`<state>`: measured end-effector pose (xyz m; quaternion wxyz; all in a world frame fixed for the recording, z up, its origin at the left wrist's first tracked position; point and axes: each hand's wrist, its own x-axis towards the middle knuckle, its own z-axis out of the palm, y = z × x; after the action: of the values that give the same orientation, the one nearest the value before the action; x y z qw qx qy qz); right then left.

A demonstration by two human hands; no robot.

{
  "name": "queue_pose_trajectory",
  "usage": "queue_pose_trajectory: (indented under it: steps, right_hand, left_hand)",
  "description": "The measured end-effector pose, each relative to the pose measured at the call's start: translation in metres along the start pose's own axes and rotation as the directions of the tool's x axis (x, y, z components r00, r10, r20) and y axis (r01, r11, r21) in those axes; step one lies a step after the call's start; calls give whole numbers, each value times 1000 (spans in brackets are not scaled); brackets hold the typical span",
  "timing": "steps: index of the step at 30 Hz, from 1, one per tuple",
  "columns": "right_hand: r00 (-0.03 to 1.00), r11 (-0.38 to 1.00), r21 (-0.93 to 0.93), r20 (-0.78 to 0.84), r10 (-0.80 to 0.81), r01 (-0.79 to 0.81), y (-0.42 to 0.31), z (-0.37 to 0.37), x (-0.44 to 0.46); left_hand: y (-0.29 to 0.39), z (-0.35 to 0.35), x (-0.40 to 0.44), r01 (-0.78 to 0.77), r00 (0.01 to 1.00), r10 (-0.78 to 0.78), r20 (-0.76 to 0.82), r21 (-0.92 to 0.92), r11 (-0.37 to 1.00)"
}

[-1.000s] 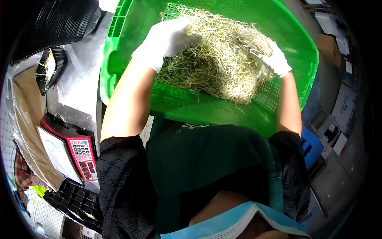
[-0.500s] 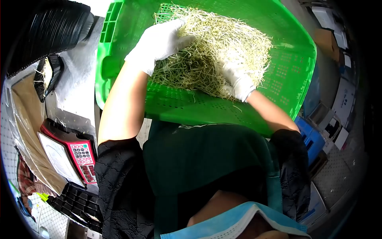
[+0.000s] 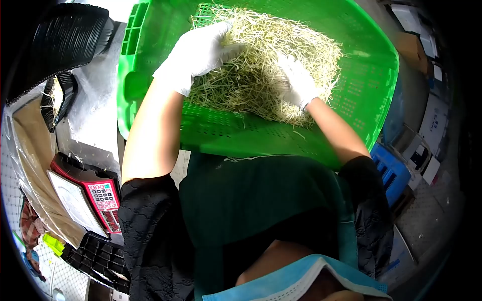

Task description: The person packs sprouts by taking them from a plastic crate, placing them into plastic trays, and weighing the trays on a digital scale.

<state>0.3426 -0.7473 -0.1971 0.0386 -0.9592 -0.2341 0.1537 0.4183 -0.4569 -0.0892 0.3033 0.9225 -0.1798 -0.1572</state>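
Sprouts [image 3: 286, 37] in the green basket [image 3: 374, 65], touching the left grip [image 3: 202, 50], digits apart, and under the right grip [image 3: 298, 83], also apart!

Both forearms [image 3: 153, 133] reach forward. The gloved left hand [image 3: 200, 54] spreads thumb from fingers; the gloved right hand [image 3: 298, 84] angles inward.

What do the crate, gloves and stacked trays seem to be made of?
Crate: likely molded plastic, semi-glossy, with highlights and regular holes. Gloves: apparently thin, smooth rubbery film, close-fitting; latex or nitrile, unclear. Trays: probably thin plastic, shiny black, with bright streaks.
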Motion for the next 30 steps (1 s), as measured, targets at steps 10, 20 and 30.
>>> queue_pose_trajectory:
  steps: [10,20,30]
  right_hand:
    - [989,951,308,147,-35,-13,43,-53,20]
    - [800,837,1,297,522,-547,153,-7,55]
    - [951,952,11,34,307,-307,159,-13,34]
  left_hand:
    - [18,7,-5,166,976,-161,144,-26,986]
    - [69,98,46,-184,882,46,468,252,950]
    - [68,162,75,-185,799,-51,599,326,927]
